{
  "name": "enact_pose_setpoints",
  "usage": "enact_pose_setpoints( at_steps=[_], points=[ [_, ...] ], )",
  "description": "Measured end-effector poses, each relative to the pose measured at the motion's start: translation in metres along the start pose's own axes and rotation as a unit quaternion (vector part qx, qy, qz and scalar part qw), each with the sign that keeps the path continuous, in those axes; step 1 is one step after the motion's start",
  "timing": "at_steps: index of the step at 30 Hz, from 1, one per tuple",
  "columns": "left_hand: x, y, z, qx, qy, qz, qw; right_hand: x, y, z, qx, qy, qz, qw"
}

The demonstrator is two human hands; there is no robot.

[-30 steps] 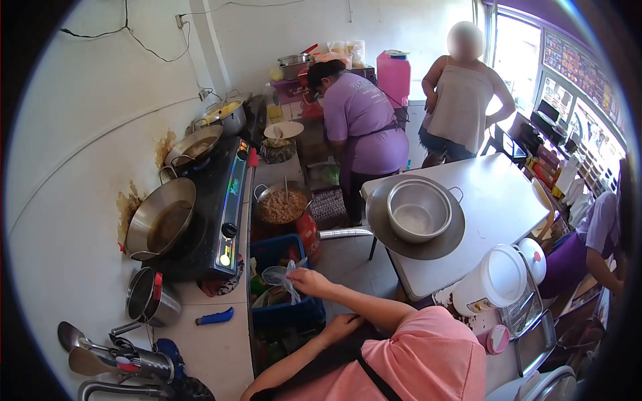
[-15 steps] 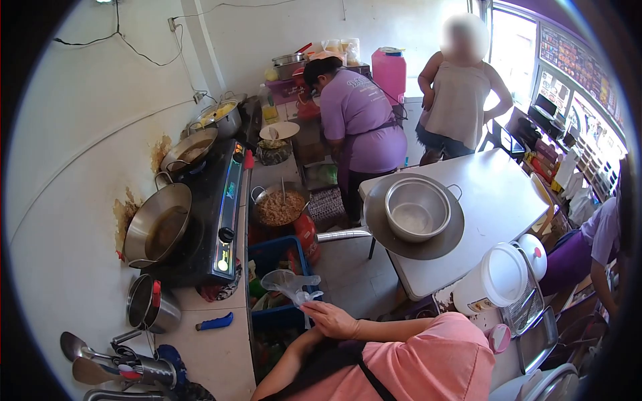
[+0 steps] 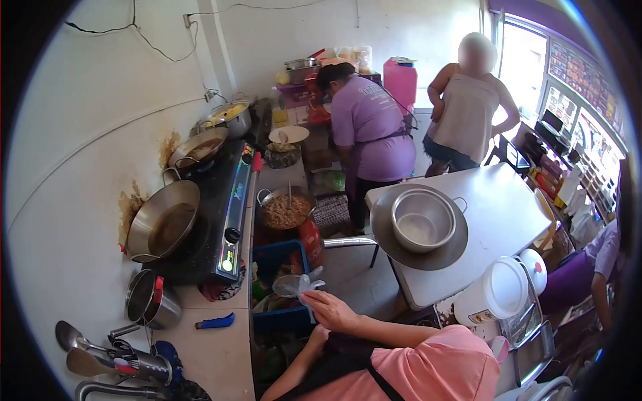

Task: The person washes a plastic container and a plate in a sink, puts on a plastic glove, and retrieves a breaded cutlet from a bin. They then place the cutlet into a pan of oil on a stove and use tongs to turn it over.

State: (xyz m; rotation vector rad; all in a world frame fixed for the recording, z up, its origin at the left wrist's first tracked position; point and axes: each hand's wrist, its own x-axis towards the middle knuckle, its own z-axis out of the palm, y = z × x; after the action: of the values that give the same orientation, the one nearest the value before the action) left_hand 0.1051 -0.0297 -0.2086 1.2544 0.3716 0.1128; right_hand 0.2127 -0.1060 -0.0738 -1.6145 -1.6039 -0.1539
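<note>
My right hand (image 3: 331, 312) is at the lower middle, its fingers together on a crumpled clear plastic bag (image 3: 291, 285). The bag hangs out to the left, over a blue crate (image 3: 277, 254). My left hand (image 3: 319, 336) is just below the right hand, close to its wrist; its fingers are mostly hidden. Beyond my hands, a pan of cooked minced food (image 3: 284, 212) has a spoon standing in it. A wide pan (image 3: 383, 240) with a metal pot (image 3: 422, 219) inside rests on the white table (image 3: 495, 200), its long handle pointing left.
Left of me, a black stove (image 3: 227, 220) carries large woks (image 3: 164, 220). A blue-handled tool (image 3: 215, 321) lies on the counter (image 3: 210, 354), near a utensil holder (image 3: 152, 369). Two people stand ahead, one bending; another is at the far right. A white bucket (image 3: 505, 287) is at right.
The view has shifted slightly. My left hand has come away from behind the right hand and shows lower down. The plastic bag is more bunched, and the person ahead remains bent over.
</note>
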Motion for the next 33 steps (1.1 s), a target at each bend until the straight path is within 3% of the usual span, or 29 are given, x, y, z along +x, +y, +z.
enact_pose_setpoints(
  at_steps=[1,3,5,8,11,12,15,17,22,24,27,28,33],
  points=[
    [0.017,-0.032,-0.008,0.086,0.032,0.138,0.986,0.006,-0.003,0.002,0.000,0.004,-0.010,1.000],
    [0.017,-0.047,-0.014,0.254,0.067,0.248,0.933,0.006,-0.006,0.001,0.005,0.002,-0.018,1.000],
    [-0.008,-0.023,-0.022,0.416,0.075,0.194,0.885,0.008,-0.006,0.001,0.017,-0.009,-0.017,1.000],
    [-0.037,0.013,-0.009,0.657,0.118,0.071,0.741,-0.011,0.002,0.012,0.020,-0.012,0.004,1.000],
    [-0.030,-0.014,-0.028,0.715,0.030,0.164,0.679,-0.031,0.003,0.018,0.034,-0.032,0.005,0.999],
    [-0.026,-0.020,-0.032,0.732,-0.011,0.146,0.666,-0.035,0.002,0.021,0.045,-0.029,0.019,0.998],
    [0.001,-0.034,-0.014,0.678,0.061,0.035,0.732,-0.020,-0.005,0.011,0.042,-0.016,0.014,0.999],
    [0.019,-0.028,0.000,0.652,0.058,0.030,0.756,-0.002,-0.016,-0.001,0.056,0.003,0.001,0.998],
    [0.044,0.015,0.058,0.665,-0.217,0.156,0.698,0.036,-0.032,0.000,0.135,0.059,0.037,0.988],
    [0.043,0.032,0.083,0.653,-0.288,0.152,0.684,0.045,-0.032,0.011,0.169,0.077,0.059,0.981],
    [0.015,0.094,0.123,0.660,-0.299,0.082,0.685,0.046,-0.028,0.008,0.154,0.077,0.057,0.983],
    [0.018,0.091,0.121,0.648,-0.319,0.072,0.688,0.044,-0.023,0.003,0.136,0.082,0.057,0.986],
    [0.028,0.042,0.085,0.449,-0.370,-0.049,0.812,0.030,0.002,-0.023,0.048,0.150,0.076,0.985]
  ],
)
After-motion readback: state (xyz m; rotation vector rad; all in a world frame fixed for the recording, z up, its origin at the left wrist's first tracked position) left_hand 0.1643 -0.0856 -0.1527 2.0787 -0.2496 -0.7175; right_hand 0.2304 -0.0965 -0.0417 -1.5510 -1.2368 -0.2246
